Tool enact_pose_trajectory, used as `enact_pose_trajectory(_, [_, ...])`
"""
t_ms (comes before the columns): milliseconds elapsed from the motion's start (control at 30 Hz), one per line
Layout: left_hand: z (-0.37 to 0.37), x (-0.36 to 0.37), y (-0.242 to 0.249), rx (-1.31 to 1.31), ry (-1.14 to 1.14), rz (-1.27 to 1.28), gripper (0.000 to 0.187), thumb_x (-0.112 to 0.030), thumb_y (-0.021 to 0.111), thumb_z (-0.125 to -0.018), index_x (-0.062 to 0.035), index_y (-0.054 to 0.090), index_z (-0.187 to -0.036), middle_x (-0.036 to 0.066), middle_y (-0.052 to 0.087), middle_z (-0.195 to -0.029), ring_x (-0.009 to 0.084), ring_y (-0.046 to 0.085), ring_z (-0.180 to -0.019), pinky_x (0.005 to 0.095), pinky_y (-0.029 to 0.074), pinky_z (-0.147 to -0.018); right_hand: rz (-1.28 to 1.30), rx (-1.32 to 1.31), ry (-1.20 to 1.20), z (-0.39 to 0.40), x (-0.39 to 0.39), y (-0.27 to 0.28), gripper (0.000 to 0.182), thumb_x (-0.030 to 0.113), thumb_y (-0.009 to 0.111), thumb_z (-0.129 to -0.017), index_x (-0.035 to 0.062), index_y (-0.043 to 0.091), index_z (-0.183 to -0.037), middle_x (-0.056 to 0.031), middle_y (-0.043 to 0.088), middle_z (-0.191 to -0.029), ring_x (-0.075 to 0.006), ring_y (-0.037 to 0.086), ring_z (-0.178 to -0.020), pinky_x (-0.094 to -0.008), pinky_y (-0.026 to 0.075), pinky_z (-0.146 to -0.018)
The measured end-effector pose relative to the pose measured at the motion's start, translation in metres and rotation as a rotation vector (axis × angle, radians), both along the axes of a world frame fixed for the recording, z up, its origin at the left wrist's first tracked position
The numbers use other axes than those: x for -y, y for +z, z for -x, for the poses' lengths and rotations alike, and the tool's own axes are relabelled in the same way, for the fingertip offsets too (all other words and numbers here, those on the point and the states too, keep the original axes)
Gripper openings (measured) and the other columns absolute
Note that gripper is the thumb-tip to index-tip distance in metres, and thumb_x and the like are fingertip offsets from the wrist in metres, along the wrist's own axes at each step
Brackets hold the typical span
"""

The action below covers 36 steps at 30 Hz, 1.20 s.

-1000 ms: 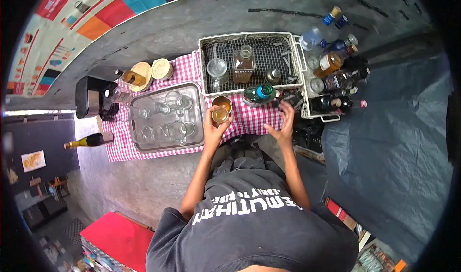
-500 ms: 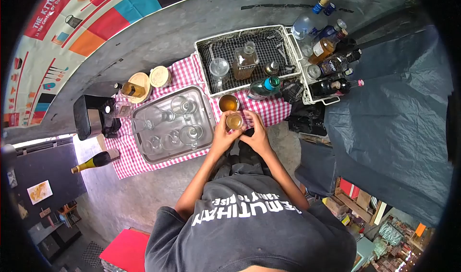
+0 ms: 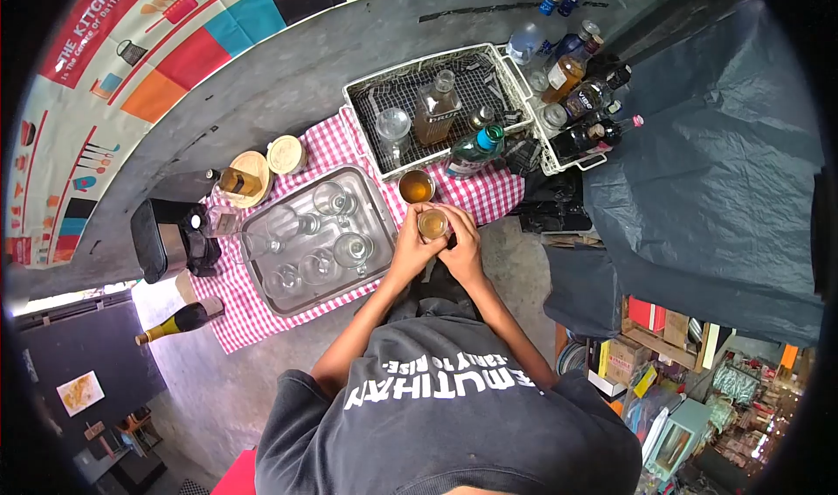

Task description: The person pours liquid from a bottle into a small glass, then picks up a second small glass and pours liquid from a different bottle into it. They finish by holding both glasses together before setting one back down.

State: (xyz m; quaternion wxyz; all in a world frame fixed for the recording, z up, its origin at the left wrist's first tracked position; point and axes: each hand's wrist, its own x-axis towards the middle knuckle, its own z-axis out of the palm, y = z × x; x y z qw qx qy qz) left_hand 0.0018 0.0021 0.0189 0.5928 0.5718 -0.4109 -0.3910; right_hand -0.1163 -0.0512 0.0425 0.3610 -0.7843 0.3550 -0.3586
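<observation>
A small glass [image 3: 431,224] with pale amber liquid is held in front of my body, near the table's front edge. My left hand [image 3: 413,246] wraps round its left side. From the right, my right hand [image 3: 463,244] curls its fingers against the same glass; part of the grip is hidden. Just beyond the fingers, a cup of darker amber liquid [image 3: 416,187] stands on the red checked cloth [image 3: 327,134]. A green bottle with a blue neck band [image 3: 476,150] stands behind it to the right.
A grey tray [image 3: 381,200] with several stemmed glasses lies at left. Behind is a white wire crate [image 3: 347,102] holding a square bottle [image 3: 436,111] and an upturned glass [image 3: 393,128]. Several bottles fill a white basket [image 3: 546,137] at right. A dark bottle [image 3: 181,320] stands at far left.
My right hand has closed in on the glass, its fingers now against it instead of spread beside it. The head view has turned slightly.
</observation>
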Motion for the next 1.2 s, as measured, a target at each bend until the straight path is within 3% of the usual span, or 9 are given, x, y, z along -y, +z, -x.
enact_pose_trajectory(300, [-0.003, 0.009, 0.003, 0.074, -0.037, -0.014, 0.062, -0.016, 0.078, -0.075, -0.0036, 0.039, -0.121, 0.016, 0.056, -0.11, 0.0226, 0.062, -0.099, 0.0345, 0.05, -0.084, 0.036, -0.01, -0.082, -0.001, -0.001, -0.006, 0.052, 0.001, 0.072, -0.07, 0.0015, 0.06, -0.12, -0.0147, 0.063, -0.117, -0.0331, 0.058, -0.113, -0.0422, 0.046, -0.096])
enact_pose_trajectory(533, [-0.014, 0.011, 0.018, -0.004, -0.198, -0.108, 0.089, -0.032, 0.086, -0.071, 0.001, 0.034, -0.136, 0.02, 0.053, -0.125, 0.0298, 0.052, -0.122, 0.0389, 0.041, -0.104, -0.058, 0.019, -0.196, 0.003, 0.003, -0.005, 0.051, 0.015, 0.082, -0.071, 0.0011, 0.062, -0.116, -0.0158, 0.066, -0.11, -0.034, 0.061, -0.106, -0.0426, 0.049, -0.089])
enact_pose_trajectory(600, [-0.021, 0.008, 0.017, 0.184, -0.147, -0.061, 0.093, -0.036, 0.087, -0.068, 0.0028, 0.037, -0.136, 0.022, 0.049, -0.131, 0.0312, 0.047, -0.128, 0.0394, 0.036, -0.108, -0.065, 0.026, -0.21, 0.007, 0.006, -0.006, 0.051, 0.014, 0.083, -0.071, 0.0013, 0.062, -0.115, -0.0162, 0.066, -0.109, -0.033, 0.062, -0.105, -0.0416, 0.049, -0.088])
enact_pose_trajectory(633, [-0.026, 0.004, 0.017, 0.161, -0.118, -0.111, 0.095, -0.033, 0.088, -0.066, 0.0027, 0.037, -0.138, 0.019, 0.046, -0.136, 0.0286, 0.041, -0.132, 0.0388, 0.029, -0.113, -0.086, 0.036, -0.221, 0.009, 0.008, -0.007, 0.05, 0.013, 0.083, -0.071, 0.0012, 0.062, -0.115, -0.0159, 0.066, -0.108, -0.0325, 0.062, -0.104, -0.0411, 0.049, -0.088])
enact_pose_trajectory(667, [-0.03, 0.003, 0.016, 0.159, -0.123, -0.116, 0.095, -0.033, 0.088, -0.066, 0.0027, 0.037, -0.138, 0.019, 0.046, -0.136, 0.0286, 0.041, -0.132, 0.0388, 0.029, -0.113, -0.109, 0.045, -0.231, 0.011, 0.009, -0.006, 0.05, 0.013, 0.084, -0.07, 0.0011, 0.062, -0.114, -0.0156, 0.066, -0.108, -0.032, 0.063, -0.103, -0.0406, 0.05, -0.087])
enact_pose_trajectory(733, [-0.038, 0.004, 0.014, 0.274, -0.034, -0.113, 0.094, -0.036, 0.087, -0.066, 0.0034, 0.039, -0.136, 0.022, 0.046, -0.134, 0.0328, 0.043, -0.131, 0.0401, 0.033, -0.111, -0.111, 0.047, -0.234, 0.015, 0.012, -0.004, 0.05, 0.013, 0.084, -0.07, 0.0006, 0.063, -0.114, -0.015, 0.066, -0.107, -0.0307, 0.064, -0.101, -0.0398, 0.05, -0.086])
enact_pose_trajectory(933, [-0.045, 0.027, 0.0, 0.359, 0.041, -0.053, 0.088, -0.028, 0.086, -0.067, 0.0023, 0.039, -0.135, 0.019, 0.045, -0.134, 0.0315, 0.042, -0.131, 0.0392, 0.031, -0.111, -0.151, 0.057, -0.262, 0.023, 0.019, -0.003, 0.048, 0.016, 0.083, -0.074, 0.0005, 0.063, -0.114, -0.0147, 0.066, -0.109, -0.0289, 0.064, -0.102, -0.0396, 0.05, -0.087])
enact_pose_trajectory(1133, [-0.045, 0.044, -0.033, 0.602, 0.146, -0.207, 0.091, -0.023, 0.087, -0.063, 0.0023, 0.038, -0.136, 0.023, 0.047, -0.13, 0.0377, 0.046, -0.125, 0.043, 0.038, -0.105, -0.192, 0.047, -0.245, 0.031, 0.023, -0.007, 0.049, 0.017, 0.083, -0.073, 0.0007, 0.062, -0.115, -0.0144, 0.066, -0.11, -0.0288, 0.063, -0.104, -0.0395, 0.049, -0.089])
enact_pose_trajectory(1200, [-0.037, 0.046, -0.038, 0.629, 0.145, -0.233, 0.093, -0.014, 0.088, -0.059, 0.0002, 0.038, -0.137, 0.022, 0.047, -0.13, 0.0405, 0.047, -0.121, 0.0453, 0.041, -0.102, -0.207, 0.056, -0.237, 0.033, 0.024, -0.012, 0.049, 0.017, 0.084, -0.073, 0.0007, 0.062, -0.115, -0.0144, 0.065, -0.11, -0.0287, 0.063, -0.104, -0.0392, 0.049, -0.089])
